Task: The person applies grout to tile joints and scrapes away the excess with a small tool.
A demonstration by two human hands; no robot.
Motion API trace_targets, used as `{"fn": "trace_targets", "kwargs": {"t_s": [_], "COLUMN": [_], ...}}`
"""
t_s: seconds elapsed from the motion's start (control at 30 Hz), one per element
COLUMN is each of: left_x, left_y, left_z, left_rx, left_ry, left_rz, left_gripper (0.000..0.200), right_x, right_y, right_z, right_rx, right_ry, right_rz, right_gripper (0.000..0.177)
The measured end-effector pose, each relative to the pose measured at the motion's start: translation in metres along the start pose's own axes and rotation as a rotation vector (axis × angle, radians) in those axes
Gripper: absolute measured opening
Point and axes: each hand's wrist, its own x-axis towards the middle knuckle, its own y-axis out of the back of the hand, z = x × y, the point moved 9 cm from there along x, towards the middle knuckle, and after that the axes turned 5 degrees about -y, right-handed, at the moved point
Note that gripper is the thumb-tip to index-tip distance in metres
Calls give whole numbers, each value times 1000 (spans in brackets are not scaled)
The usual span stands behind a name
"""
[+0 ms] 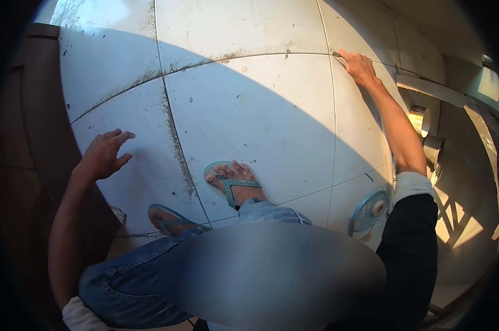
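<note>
On the right, my right hand (358, 66) is closed around a small dark tool (336, 54), whose tip touches the joint between the white floor tiles (260, 121). Most of the tool is hidden in the fingers. My left hand (107, 153) hovers over the tiles at the left, fingers apart and holding nothing. Dark grit lies along the tile joint (175, 140) between the hands.
My sandalled feet (241, 187) stand on the tiles at the lower middle. A round blue disc-shaped object (369, 211) lies at the lower right. Brown wooden furniture (40, 110) borders the left. Pipe pieces (432, 149) are at the right, beside a raised edge.
</note>
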Motion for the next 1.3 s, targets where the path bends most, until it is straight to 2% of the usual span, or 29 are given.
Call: {"fn": "trace_targets", "kwargs": {"t_s": [0.03, 0.13, 0.17, 0.23, 0.3, 0.4, 0.47, 0.5, 0.57, 0.7, 0.77, 0.87, 0.97, 1.03, 1.07, 1.1, 1.27, 1.3], "left_x": [1, 7, 9, 11, 6, -10, -24, -31, -43, -66, -73, -80, -79, -76, -74, -70, -53, -51], "left_y": [3, 7, 9, 12, 20, 19, 7, -2, -23, -51, -62, -72, -68, -65, -60, -56, -30, -26], "left_z": [-2, -8, -9, -8, -3, -3, -6, -9, -9, -5, -8, -15, -16, -14, -14, -13, 6, 7], "left_rx": [-23, 2, 8, 67, 85, 14, -155, -163, -243, -273, -313, -354, -381, -394, -399, -392, -292, -284], "left_ry": [29, 31, 43, 57, 69, 87, 64, 71, 58, 84, 104, 167, 190, 185, 176, 175, 77, 68], "left_rz": [-12, 19, 32, 3, 17, 52, 148, 152, 120, 87, 87, 34, 43, 67, 94, 93, 135, 142], "left_gripper": [46, 47, 47, 47, 46, 45, 43, 43, 40, 37, 36, 36, 36, 36, 36, 36, 37, 37], "right_x": [-1, 13, 31, 75, 112, 174, 216, 246, 287, 324, 335, 364, 395, 369, 352, 346, 308, 300], "right_y": [2, 12, 8, -11, 9, 23, 19, 11, -24, -14, -16, -38, -88, -52, -36, -21, 19, 20], "right_z": [-4, 2, 7, 35, 31, 30, 37, 42, 69, 68, 78, 110, 157, 118, 101, 86, 41, 39], "right_rx": [-1, 347, 352, 443, 564, 728, 805, 803, 801, 542, 476, 326, 111, 193, 276, 281, 189, 189], "right_ry": [3, -339, -331, -457, -466, -523, -599, -588, -726, -621, -666, -570, -324, -449, -581, -586, -488, -498], "right_rz": [20, 33, 49, 124, 160, 210, 199, 197, 132, -26, -35, 96, 328, 262, 198, 200, -72, -64], "right_gripper": [15, 30, 30, 32, 33, 32, 32, 32, 32, 30, 30, 39, 50, 51, 52, 52, 44, 44]}}
